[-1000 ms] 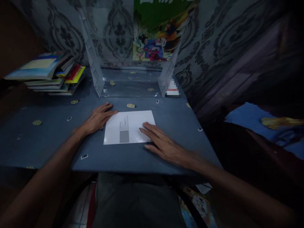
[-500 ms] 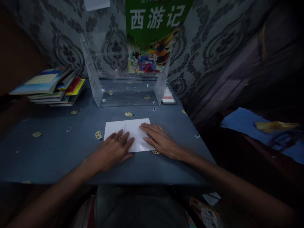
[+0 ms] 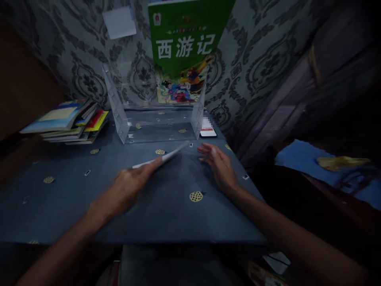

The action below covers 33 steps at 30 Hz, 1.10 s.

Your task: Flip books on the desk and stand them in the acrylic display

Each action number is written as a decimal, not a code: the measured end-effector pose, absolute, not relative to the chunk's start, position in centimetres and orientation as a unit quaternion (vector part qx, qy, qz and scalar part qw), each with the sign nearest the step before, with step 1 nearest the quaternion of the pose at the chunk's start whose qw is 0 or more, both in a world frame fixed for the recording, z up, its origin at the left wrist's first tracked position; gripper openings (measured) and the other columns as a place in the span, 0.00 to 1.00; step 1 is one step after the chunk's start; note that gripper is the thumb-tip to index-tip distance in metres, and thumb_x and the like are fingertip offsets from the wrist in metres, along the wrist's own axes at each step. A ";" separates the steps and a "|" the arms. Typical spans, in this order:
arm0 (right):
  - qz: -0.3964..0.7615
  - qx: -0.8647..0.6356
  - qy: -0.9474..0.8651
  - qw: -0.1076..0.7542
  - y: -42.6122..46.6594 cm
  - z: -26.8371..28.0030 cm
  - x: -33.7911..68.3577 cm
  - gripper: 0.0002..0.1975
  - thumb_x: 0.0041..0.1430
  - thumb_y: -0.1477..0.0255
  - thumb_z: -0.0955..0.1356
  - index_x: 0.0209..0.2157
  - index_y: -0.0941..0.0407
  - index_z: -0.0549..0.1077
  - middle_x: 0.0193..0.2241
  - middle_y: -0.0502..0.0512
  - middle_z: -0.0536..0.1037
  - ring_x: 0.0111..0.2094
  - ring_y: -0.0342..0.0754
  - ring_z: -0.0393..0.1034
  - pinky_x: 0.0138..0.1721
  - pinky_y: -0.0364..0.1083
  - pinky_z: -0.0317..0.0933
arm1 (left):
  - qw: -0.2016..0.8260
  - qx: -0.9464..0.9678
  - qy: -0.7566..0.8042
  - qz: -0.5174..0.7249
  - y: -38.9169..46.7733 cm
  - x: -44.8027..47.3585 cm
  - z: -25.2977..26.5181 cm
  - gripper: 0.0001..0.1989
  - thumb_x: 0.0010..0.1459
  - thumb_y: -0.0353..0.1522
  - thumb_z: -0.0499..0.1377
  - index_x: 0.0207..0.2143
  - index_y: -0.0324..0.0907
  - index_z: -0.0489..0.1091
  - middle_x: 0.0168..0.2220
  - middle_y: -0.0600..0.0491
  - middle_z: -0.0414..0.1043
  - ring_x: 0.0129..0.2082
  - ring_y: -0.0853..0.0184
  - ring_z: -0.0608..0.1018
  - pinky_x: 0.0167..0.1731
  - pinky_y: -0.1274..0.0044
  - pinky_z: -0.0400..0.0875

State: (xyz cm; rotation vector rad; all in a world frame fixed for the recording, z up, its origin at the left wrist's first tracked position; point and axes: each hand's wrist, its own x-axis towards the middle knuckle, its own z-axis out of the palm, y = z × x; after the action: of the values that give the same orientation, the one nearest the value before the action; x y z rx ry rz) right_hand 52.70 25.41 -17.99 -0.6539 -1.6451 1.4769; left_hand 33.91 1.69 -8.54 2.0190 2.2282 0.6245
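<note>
Over the dark table cloth [image 3: 166,222], one white sheet [image 3: 175,151] is tilted almost edge-on to you, pinched along its near side between the thumb and fingers of your left hand [image 3: 129,184]. It reaches out past your fingertips, its far end slanting up toward the right, slightly blurred. Your right hand [image 3: 220,165] holds nothing; its fingers are spread a little and loosely bent, just beside that far end but apart from it.

Count what is around your two hands: one clear stand [image 3: 162,133] beyond the sheet; one green book [image 3: 183,59] upright by the wall; one white card [image 3: 119,22] higher up to the left; one phone-like object [image 3: 208,133], partly pixelated, next to the stand's right side. One stack of books [image 3: 68,123] sits at the left, several deep, though you cannot tell exactly how many.
</note>
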 end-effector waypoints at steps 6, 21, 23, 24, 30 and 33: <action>0.561 -0.276 -0.645 0.439 25.8 -17.5 53.2 0.27 0.65 0.44 0.64 0.50 0.51 0.75 0.50 0.60 0.80 0.56 0.59 0.74 0.51 0.59 0.72 | 0.061 0.419 0.700 0.575 3.6 32.5 -8.6 0.21 0.59 0.37 0.62 0.54 0.43 0.71 0.37 0.52 0.77 0.35 0.64 0.80 0.32 0.77 0.76; 0.435 -0.209 -0.786 0.387 24.0 -16.9 53.4 0.24 0.72 0.52 0.59 0.54 0.52 0.74 0.53 0.59 0.79 0.55 0.56 0.74 0.59 0.59 0.66 | 0.351 0.226 0.615 0.669 4.6 31.7 -12.7 0.26 0.44 0.37 0.73 0.46 0.40 0.73 0.29 0.56 0.75 0.26 0.70 0.78 0.27 0.79 0.75; 0.420 -0.215 -0.793 0.386 24.1 -17.0 53.5 0.24 0.72 0.52 0.59 0.55 0.52 0.74 0.53 0.59 0.79 0.55 0.56 0.74 0.58 0.59 0.67 | 0.368 0.245 0.654 0.614 4.6 31.6 -13.9 0.26 0.44 0.39 0.72 0.45 0.40 0.72 0.26 0.59 0.71 0.24 0.69 0.77 0.24 0.79 0.73; 0.411 -0.217 -0.799 0.382 24.1 -17.1 53.6 0.23 0.73 0.53 0.59 0.55 0.52 0.74 0.53 0.59 0.79 0.55 0.56 0.74 0.58 0.59 0.67 | 0.377 0.267 0.674 0.577 4.5 31.4 -14.3 0.26 0.46 0.40 0.71 0.46 0.40 0.71 0.24 0.60 0.70 0.23 0.68 0.76 0.22 0.79 0.72; 0.326 -0.108 -0.887 0.309 23.5 -16.8 52.9 0.20 0.74 0.60 0.59 0.55 0.54 0.74 0.52 0.60 0.79 0.55 0.56 0.73 0.59 0.60 0.67 | 0.139 0.501 0.816 0.254 4.0 30.3 -14.0 0.18 0.64 0.38 0.56 0.53 0.42 0.73 0.31 0.51 0.77 0.28 0.60 0.79 0.29 0.72 0.72; 0.266 -0.008 -0.933 0.241 22.7 -16.8 50.8 0.21 0.75 0.63 0.58 0.58 0.56 0.73 0.57 0.63 0.77 0.62 0.57 0.68 0.64 0.63 0.62 | 0.013 0.554 0.820 0.143 4.9 30.1 -13.9 0.16 0.66 0.34 0.53 0.52 0.41 0.72 0.48 0.42 0.77 0.46 0.52 0.79 0.43 0.64 0.75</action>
State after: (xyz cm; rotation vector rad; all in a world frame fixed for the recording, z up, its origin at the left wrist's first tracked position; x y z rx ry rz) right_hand 50.76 22.67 -16.76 -0.0229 -2.5538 0.7274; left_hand 30.05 4.89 -13.91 1.7265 2.5558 0.4464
